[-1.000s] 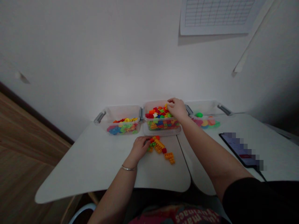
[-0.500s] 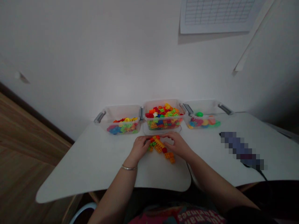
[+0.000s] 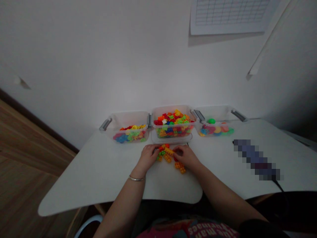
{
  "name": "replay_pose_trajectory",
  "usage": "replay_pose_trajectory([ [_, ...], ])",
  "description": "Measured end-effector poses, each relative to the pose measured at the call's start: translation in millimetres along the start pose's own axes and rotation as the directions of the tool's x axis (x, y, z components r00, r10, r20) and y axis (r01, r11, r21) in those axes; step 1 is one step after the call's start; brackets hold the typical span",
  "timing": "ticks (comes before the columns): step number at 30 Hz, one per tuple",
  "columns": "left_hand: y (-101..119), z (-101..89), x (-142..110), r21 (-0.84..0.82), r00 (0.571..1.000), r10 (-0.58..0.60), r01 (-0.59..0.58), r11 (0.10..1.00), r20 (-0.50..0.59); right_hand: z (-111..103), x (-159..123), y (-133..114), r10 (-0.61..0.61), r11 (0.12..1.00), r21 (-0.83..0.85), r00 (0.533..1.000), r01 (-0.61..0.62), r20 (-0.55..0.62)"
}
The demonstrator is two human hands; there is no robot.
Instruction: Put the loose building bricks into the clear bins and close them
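Left hand: resting on the white table, palm down, its fingers curled against the near-left edge of the bricks.

Right hand: arched over the right side of the same bricks, fingertips pressed down among them.

Grip: both hands touch the bricks, but whether either is actually pinching a piece can't be told from this view – the fingers hide the contact points.

Loose bricks: a small pile of plastic building bricks lies on the table between the hands, just in front of the middle bin; the orange, yellow, green and red pieces look partly joined, though the hands hide some of them.

Middle bin: a clear plastic bin packed with red, orange, yellow, green, blue and white bricks.

Left-hand bin: a matching clear bin, with yellow, red, green, blue and pink pieces low inside, touching the middle bin.

Right-hand bin: a third clear bin, holding a green round piece and flat pink, yellow and blue ones; grey handles stick out at its end.

Table edge: a pixelated device lies to the right, with a black cable leading off it.

Wall: a gridded paper chart hangs above the bins.

Left wrist: a thin metal bangle.
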State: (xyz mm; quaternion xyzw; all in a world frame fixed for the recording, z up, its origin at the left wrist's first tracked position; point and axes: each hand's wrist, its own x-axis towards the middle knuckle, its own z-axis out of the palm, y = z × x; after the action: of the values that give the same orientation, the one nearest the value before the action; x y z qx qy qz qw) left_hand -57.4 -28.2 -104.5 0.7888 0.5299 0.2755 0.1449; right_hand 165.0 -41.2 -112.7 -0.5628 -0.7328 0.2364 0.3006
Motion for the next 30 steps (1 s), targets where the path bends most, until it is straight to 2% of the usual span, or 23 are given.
replay_pose_trajectory([
  [6,-1.5,1.4,-0.3,0.018,1.0,0.009,-0.008,1.0,-0.02,4.7,-0.1,13.2,0.068,0.991,0.125,0.991,-0.054,-0.116],
  [12,-3.7,2.2,0.5,0.025,1.0,0.026,-0.026,0.999,-0.006,2.3,-4.3,9.9,0.106,0.973,0.221,0.978,-0.065,-0.18],
  [15,-5.2,3.4,0.3,0.026,1.0,0.023,-0.023,0.999,-0.011,-5.0,-6.4,3.8,0.072,0.961,0.277,0.963,0.003,-0.261],
  [17,-5.7,3.9,-0.3,0.024,0.999,0.025,-0.025,0.999,-0.02,-15.7,-5.5,-1.9,-0.015,0.956,0.268,0.935,0.117,-0.355],
  [20,-5.7,3.6,-0.9,0.015,0.999,0.025,-0.025,1.0,-0.025,-42.8,3.7,-11.4,-0.153,0.945,0.174,0.846,0.276,-0.51],
  [22,-5.6,3.2,-0.9,0.011,0.999,0.021,-0.021,1.0,-0.027,-66.2,16.7,-17.2,-0.199,0.945,0.096,0.783,0.313,-0.589],
  [24,-5.6,3.1,-0.7,0.009,1.0,0.019,-0.019,1.0,-0.023,-89.7,35.5,-21.6,-0.206,0.953,0.042,0.744,0.3,-0.635],
  [25,-5.6,3.2,-0.6,0.008,1.0,0.019,-0.018,1.0,-0.022,-100.0,46.5,-23.0,-0.209,0.954,0.033,0.74,0.298,-0.639],
  [27,-5.3,3.3,-0.6,0.004,1.0,0.017,-0.017,1.0,-0.024,-115.7,70.6,-24.3,-0.198,0.962,0.031,0.773,0.271,-0.603],
  [30,-4.3,3.1,-1.1,-0.004,1.0,0.02,-0.02,1.0,-0.024,-124.9,105.6,-22.4,-0.086,0.991,0.032,0.797,0.13,-0.598],
])
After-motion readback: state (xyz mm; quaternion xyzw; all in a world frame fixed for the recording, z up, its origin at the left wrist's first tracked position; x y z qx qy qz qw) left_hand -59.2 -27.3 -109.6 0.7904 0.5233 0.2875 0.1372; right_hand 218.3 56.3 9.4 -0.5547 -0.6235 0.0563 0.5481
